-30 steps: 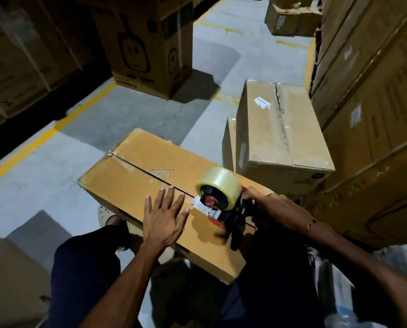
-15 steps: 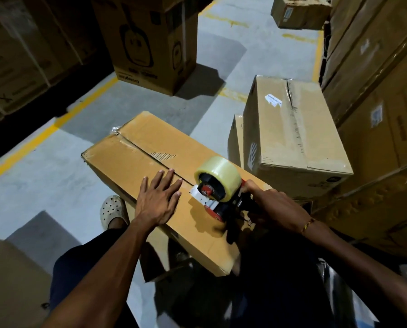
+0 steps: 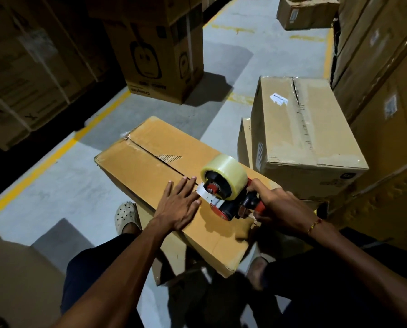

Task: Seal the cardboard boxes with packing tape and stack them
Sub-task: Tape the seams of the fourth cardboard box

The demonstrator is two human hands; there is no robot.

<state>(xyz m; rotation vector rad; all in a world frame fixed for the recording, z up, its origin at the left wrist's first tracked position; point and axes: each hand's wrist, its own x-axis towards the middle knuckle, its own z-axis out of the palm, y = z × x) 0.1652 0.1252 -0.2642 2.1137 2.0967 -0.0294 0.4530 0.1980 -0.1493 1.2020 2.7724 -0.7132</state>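
- Your left hand (image 3: 181, 204) lies flat on the box (image 3: 164, 185), fingers (image 3: 186, 183) straight and spread, tips at the centre seam. It presses the flap down and grips nothing.
- Your right hand (image 3: 275, 207) curls its fingers round the handle of the tape gun (image 3: 228, 192), which sits on the box lid at the near end of the seam.
- One roll of clear tape (image 3: 223, 171) rides on the gun, and it looks nearly full.
- The box rests tilted on something below it, between your legs, above the floor (image 3: 67, 185); what carries it is hidden.
- Judging by the open dark seam beyond the gun, this box is barely started: tape may be anchored at the near edge, but the run along the seam is left to do.
- Just beyond, to the right, one taped box (image 3: 304, 129) stands on the floor with a strip along its top; it looks done. A second, lower box (image 3: 243, 140) stands against its left side, its state unclear.
- Stacking of the box in hand is not yet done.
- Farther off: one printed box (image 3: 160, 58) on the left with another stacked on it, one torn box (image 3: 304, 13) at the far end of the aisle.
- Walls of cartons line both sides, too many and too dark to count.
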